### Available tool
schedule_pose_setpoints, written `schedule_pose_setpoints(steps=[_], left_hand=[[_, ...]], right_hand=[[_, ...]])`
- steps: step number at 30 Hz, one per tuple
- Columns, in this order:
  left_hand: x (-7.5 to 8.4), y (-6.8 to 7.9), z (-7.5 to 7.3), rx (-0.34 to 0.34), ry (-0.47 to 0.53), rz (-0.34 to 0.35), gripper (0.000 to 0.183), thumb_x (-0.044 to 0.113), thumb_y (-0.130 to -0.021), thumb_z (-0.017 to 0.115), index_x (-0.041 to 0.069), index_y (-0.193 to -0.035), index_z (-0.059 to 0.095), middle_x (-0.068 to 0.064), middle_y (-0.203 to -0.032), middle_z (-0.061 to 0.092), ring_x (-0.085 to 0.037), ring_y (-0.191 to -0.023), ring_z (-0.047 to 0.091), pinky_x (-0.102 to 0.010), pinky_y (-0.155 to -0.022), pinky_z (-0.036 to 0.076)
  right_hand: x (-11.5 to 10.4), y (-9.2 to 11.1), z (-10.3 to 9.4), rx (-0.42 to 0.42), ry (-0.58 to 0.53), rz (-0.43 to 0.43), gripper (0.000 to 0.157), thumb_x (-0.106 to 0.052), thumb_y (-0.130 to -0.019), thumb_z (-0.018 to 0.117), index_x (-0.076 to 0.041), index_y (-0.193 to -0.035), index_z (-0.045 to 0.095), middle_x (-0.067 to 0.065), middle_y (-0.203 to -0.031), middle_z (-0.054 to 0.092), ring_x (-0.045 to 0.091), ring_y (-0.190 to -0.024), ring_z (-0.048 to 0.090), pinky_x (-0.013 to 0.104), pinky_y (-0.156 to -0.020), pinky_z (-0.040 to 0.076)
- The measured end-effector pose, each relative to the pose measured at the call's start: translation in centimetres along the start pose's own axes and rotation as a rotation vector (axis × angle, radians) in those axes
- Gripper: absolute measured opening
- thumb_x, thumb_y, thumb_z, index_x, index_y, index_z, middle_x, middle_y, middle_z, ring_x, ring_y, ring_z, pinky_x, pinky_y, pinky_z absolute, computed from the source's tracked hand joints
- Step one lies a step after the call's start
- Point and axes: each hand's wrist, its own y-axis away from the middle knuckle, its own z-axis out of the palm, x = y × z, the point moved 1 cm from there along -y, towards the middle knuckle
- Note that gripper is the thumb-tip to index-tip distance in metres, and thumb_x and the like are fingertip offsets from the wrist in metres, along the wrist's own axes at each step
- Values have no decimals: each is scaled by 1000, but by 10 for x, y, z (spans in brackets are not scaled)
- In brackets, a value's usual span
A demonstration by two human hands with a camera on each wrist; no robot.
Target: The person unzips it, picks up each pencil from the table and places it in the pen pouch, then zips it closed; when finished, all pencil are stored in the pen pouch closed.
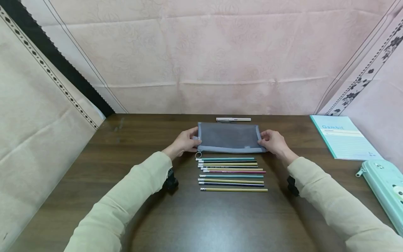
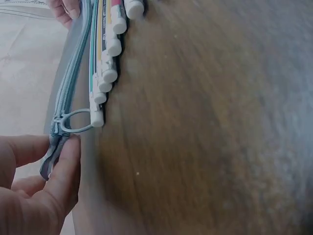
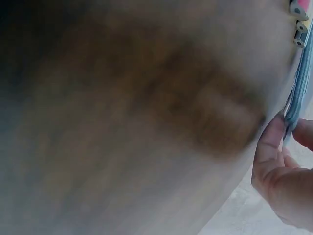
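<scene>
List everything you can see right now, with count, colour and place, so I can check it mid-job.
zip pouch: one, grey with blue-grey edging, between the hands
ring zipper pull: one, blue-grey, pouch's left end
pencils: about ten, mixed colours, white erasers, in rows nearer the person than the pouch
pen: one, white, beyond the pouch
Gambit notebook: one, pale turquoise, far right
pencil case: one, mint green, right edge
table: one, brown wood-grain, underneath
cloth backdrop: pale pinkish, patterned, behind and at sides
strip: one, black, back left
wrist cameras: two, black, at the cuffs
sleeves: two, pale green
left hand: one, pinching pouch's left end
right hand: one, pinching its right end
</scene>
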Motion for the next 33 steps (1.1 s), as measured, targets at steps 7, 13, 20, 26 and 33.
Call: schedule_pose_setpoints(steps=[7, 13, 20, 26, 33], left_hand=[[3, 1, 1, 27, 10, -9, 62, 4, -95, 53, 18, -149, 26, -17, -118, 48, -18, -82, 58, -25, -70, 57], [6, 1, 6, 24, 82, -41, 64, 4, -94, 54, 14, -150, 23, -16, -120, 47, -14, -75, 56, -17, -60, 55], [8, 3, 12, -5, 164, -74, 63, 5, -95, 52, 9, -150, 20, -16, -122, 47, -15, -83, 56, -15, -63, 54], [11, 6, 19, -9, 201, -68, 62, 4, -96, 50, 9, -150, 19, -19, -127, 48, -23, -102, 57, -18, -70, 56], [14, 9, 26, -11, 244, -88, 62, 4, -97, 49, 10, -150, 18, -20, -130, 47, -28, -113, 56, -25, -82, 55]], right_hand=[[-26, 7, 9, 214, 54, -278, 31, -4, -90, 60, 8, -118, 56, 27, -104, 60, 38, -94, 58, 49, -82, 49], [-70, 21, 42, 15, -48, -451, 18, -4, -89, 62, 2, -106, 66, 13, -90, 68, 20, -73, 60, 27, -63, 50], [-99, 35, 80, -190, -90, -483, 15, -10, -87, 65, -1, -99, 69, 7, -75, 66, 8, -60, 53, 22, -56, 47], [-104, 37, 95, -123, 4, -457, 9, -16, -84, 71, -8, -88, 70, -3, -65, 60, 6, -54, 46, 20, -50, 38], [-105, 42, 94, -37, 85, -436, 8, -13, -86, 66, -12, -77, 65, -5, -63, 61, 6, -49, 46, 19, -40, 32]])
